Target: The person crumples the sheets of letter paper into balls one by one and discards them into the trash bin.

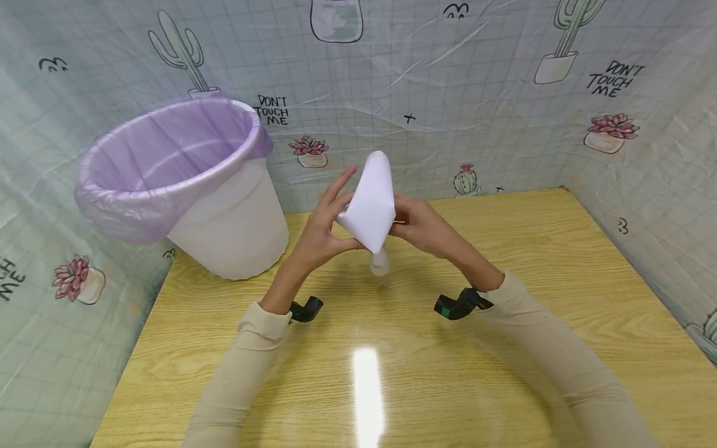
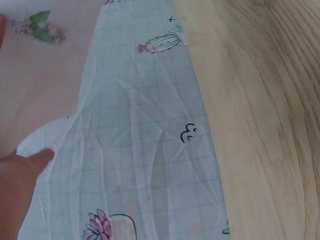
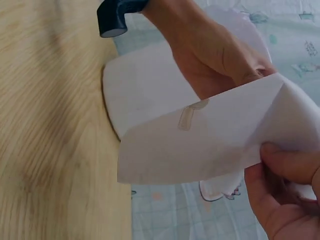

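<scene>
Both hands hold a folded sheet of white paper [image 1: 371, 202] above the wooden table. My left hand [image 1: 319, 236] grips its left side, thumb low and one finger pointing up past it. My right hand [image 1: 422, 227] holds the right side. In the right wrist view the right hand [image 3: 290, 185] pinches the paper [image 3: 200, 142] with the thumb on its face, while the left hand [image 3: 220, 60] is partly hidden behind it. A small brownish, tape-like mark shows on the paper there. In the left wrist view the paper [image 2: 45, 85] bears a blurred green print beside a fingertip.
A white bin [image 1: 235, 211] lined with a purple bag [image 1: 224, 130] stands at the table's back left. The wooden table [image 1: 476, 373] lies beneath both arms. Behind and around it hangs a cactus-printed cloth [image 1: 392, 81]. Each wrist wears a dark camera mount [image 1: 462, 305].
</scene>
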The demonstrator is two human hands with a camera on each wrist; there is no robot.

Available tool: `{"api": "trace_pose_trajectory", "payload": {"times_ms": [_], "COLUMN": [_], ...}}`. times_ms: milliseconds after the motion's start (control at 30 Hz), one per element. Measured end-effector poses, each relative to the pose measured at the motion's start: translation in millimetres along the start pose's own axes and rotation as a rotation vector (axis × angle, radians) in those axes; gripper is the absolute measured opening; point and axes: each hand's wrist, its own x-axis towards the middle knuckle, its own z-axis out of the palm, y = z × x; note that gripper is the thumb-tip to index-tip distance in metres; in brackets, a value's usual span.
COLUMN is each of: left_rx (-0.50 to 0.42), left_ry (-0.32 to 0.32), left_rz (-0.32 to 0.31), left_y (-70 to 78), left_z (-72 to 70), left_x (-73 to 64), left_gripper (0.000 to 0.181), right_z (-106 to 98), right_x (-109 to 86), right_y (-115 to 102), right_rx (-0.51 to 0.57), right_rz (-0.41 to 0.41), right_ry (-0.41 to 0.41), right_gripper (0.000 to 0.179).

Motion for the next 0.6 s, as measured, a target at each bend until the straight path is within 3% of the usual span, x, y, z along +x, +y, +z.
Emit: {"api": "trace_pose_trajectory", "payload": {"times_ms": [200, 333, 433, 500, 600], "left_rx": [-0.228, -0.247, -0.258, -0.283, -0.278], "left_ry": [-0.047, -0.007, 0.025, 0.052, 0.110], "left_rz": [-0.027, 0.009, 0.021, -0.007, -0.087], "left_y": [-3.1, -3.2, -1.8, -1.4, -5.9], "left_z": [2.0, 4.9, 8.8, 12.6, 19.9], "left_x": [-2.6, -2.3, -1.1, -1.2, -4.0], "left_gripper": [0.056, 0.045, 0.048, 0.053, 0.059], "right_z": [5.1, 11.4, 16.1, 18.8, 21.9], "right_x": [-0.1, -1.0, -1.2, -0.1, 2.8], "right_y": [-2.5, -3.3, -5.3, -7.5, -8.8], "right_rx": [-0.059, -0.058, 0.037, 0.098, 0.018], "right_rz": [-0.009, 0.020, 0.050, 0.015, -0.113], "right_ry": [0.151, 0.271, 0.382, 0.487, 0.638], "right_gripper": [0.029, 0.028, 0.034, 0.042, 0.058]}}
